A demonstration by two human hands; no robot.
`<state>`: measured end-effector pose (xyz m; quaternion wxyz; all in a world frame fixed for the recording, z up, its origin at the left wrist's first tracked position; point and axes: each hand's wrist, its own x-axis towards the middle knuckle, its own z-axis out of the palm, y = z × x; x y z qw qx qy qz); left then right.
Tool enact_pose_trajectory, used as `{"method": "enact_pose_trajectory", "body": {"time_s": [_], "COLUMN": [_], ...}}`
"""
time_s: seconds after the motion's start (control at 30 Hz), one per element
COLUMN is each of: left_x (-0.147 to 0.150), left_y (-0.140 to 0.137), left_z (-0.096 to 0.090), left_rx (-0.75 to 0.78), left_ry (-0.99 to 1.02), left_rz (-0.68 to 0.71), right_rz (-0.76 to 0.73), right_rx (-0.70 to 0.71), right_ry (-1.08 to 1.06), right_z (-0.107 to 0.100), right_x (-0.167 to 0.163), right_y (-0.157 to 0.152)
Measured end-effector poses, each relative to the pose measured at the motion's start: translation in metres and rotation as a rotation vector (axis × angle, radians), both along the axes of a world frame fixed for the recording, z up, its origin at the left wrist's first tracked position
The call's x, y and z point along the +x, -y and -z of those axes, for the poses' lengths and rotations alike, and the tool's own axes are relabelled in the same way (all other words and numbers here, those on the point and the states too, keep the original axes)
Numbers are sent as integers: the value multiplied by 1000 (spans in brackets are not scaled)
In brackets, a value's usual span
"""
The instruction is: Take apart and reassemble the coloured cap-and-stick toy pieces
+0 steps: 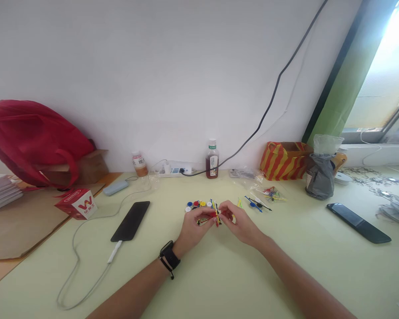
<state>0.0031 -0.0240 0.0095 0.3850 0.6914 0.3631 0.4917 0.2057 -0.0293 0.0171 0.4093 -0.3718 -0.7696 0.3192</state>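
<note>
My left hand (pixel 196 223), with a black watch (pixel 170 254) on the wrist, is closed in a pinch above the table. My right hand (pixel 238 223) pinches from the other side, its fingertips almost meeting the left ones. Between them is a small red and yellow plastic piece (pixel 216 214), too small to make out fully. Just behind the left fingers lie several small round discs, among them a blue disc (pixel 189 204) and a yellow disc (pixel 203 204). To the right of my right hand are thin arrow-shaped plastic pointers (pixel 260 205) in blue, black and white.
A clear bag of coloured pieces (pixel 273 194) lies farther right. One phone (pixel 131 221) on a charging cable is at left, another phone (pixel 358 223) at right. Behind stand a dark drink bottle (pixel 212 161), a power strip (pixel 176 170) and a striped bag (pixel 275 161).
</note>
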Motion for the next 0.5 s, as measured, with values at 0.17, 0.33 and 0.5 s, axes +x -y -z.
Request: {"method": "enact_pose_trajectory", "body": {"time_s": [0.17, 0.33, 0.5], "left_x": [1, 1, 0], "left_y": [3, -1, -3], "left_z": [-3, 0, 1], "left_rx": [71, 14, 5], "left_ry": [-91, 69, 151], "left_rz": [-6, -1, -16], "right_rz": [-113, -53, -158], "right_rx": [-116, -201, -372], "right_ry": [-239, -294, -229], "right_z": [-7, -5, 0], "right_x": [-5, -8, -7], "right_y": [4, 5, 0]}}
